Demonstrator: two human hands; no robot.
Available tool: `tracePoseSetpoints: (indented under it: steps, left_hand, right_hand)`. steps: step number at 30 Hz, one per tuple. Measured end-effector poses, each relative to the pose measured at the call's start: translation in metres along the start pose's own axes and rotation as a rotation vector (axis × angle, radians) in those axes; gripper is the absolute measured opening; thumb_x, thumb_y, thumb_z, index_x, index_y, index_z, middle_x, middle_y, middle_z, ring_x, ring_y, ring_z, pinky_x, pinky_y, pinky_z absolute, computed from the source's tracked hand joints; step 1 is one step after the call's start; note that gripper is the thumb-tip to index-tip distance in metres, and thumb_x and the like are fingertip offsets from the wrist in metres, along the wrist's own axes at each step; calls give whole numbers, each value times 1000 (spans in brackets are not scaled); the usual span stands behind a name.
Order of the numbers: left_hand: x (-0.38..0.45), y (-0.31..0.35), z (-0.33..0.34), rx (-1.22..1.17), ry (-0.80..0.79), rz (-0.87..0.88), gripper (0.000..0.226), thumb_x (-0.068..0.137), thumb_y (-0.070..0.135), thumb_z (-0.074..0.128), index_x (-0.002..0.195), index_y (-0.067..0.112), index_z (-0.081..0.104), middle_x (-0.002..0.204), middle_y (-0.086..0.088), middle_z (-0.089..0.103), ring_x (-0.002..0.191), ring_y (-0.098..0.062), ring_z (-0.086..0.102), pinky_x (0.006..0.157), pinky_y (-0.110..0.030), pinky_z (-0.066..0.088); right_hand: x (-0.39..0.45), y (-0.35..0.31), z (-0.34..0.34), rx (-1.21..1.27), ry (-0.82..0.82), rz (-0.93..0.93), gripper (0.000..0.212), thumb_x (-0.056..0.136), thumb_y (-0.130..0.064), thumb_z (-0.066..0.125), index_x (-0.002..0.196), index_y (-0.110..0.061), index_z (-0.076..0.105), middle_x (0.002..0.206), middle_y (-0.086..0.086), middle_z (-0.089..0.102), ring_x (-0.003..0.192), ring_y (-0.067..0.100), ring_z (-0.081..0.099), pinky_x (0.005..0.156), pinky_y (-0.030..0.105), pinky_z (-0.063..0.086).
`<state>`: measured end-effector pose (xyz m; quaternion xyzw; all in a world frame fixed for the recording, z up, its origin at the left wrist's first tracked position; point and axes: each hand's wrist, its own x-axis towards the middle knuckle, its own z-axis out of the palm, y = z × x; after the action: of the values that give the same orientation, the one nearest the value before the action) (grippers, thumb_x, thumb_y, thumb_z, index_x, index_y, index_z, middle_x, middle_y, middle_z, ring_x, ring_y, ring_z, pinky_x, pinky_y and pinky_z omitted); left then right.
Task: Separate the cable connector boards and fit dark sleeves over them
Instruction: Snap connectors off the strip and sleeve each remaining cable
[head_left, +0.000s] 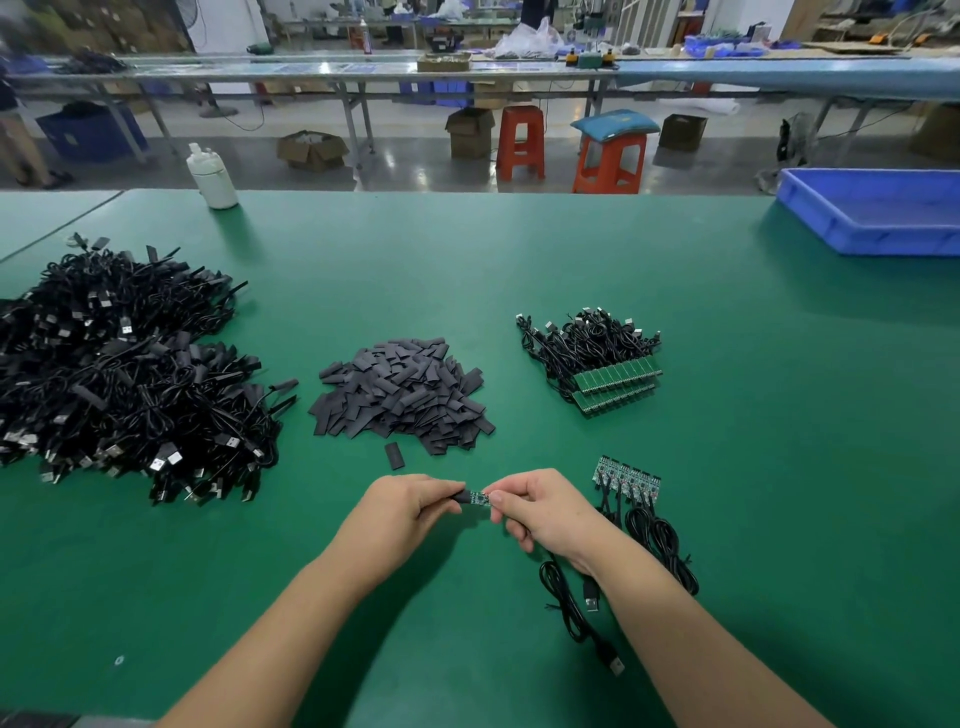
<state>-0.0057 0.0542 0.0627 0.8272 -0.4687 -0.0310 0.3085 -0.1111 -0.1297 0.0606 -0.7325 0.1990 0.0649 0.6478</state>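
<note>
My left hand (410, 506) pinches a dark sleeve (460, 498) whose open end sits over one end of a small green connector board (479, 497). My right hand (535, 512) pinches the board's other end; its black cable (569, 605) trails down under my right wrist to a USB plug. A pile of loose dark sleeves (402, 397) lies just beyond my hands. To the right, a short strip of joined boards (626, 479) with cables lies flat. Farther back sits a bundle of cables on green board strips (615, 387).
A large heap of sleeved black cables (119, 374) fills the left of the green table (779, 467). One stray sleeve (395, 456) lies near my left hand. A blue tray (878, 213) stands at the far right, a white bottle (213, 176) at the back edge.
</note>
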Motion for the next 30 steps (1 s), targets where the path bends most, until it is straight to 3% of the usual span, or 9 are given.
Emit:
tracePoseSetpoints:
  steps: [6,11,17,22,27,30]
  left_hand:
    - [0,-1,5,66,-17,-68,19,95,26,63,110,23,73,96,4,73,88,-14,66,82,-26,49]
    - [-3,-1,8,42,-12,-91,16,93,29,65,106,26,74,93,8,73,84,-9,65,78,-22,49]
    - [-2,5,12,14,-58,48,20,96,25,61,114,24,70,95,9,70,86,-9,63,80,-24,49]
    - [-2,10,20,10,6,64,20,95,21,62,114,20,71,92,4,71,84,-14,65,78,-27,50]
    - [-3,10,20,-30,96,44,22,89,13,70,110,19,74,91,8,73,81,-4,66,77,-17,50]
    - [-4,11,20,-33,90,49,23,89,13,70,111,19,74,91,9,73,80,-4,66,77,-12,47]
  right_hand:
    - [2,0,3,-120,2,-32,14,100,-16,56,102,-19,70,68,-7,65,48,5,49,47,18,43]
    - [4,-1,1,-254,2,-58,15,101,-17,54,102,-20,69,68,-9,63,46,4,47,49,22,45]
    - [3,-4,2,-188,-15,-65,17,101,-13,53,104,-8,68,70,-2,64,47,8,51,48,22,47]
    - [2,-4,7,-143,-32,-49,22,103,-11,49,100,-2,68,74,3,66,50,12,58,53,24,52]
    - [5,-3,3,-33,-58,-1,25,103,-6,46,123,-2,60,91,7,70,70,16,68,76,35,60]
    - [7,-3,1,-120,-36,0,33,102,-6,46,134,-2,56,90,4,72,71,17,69,74,35,60]
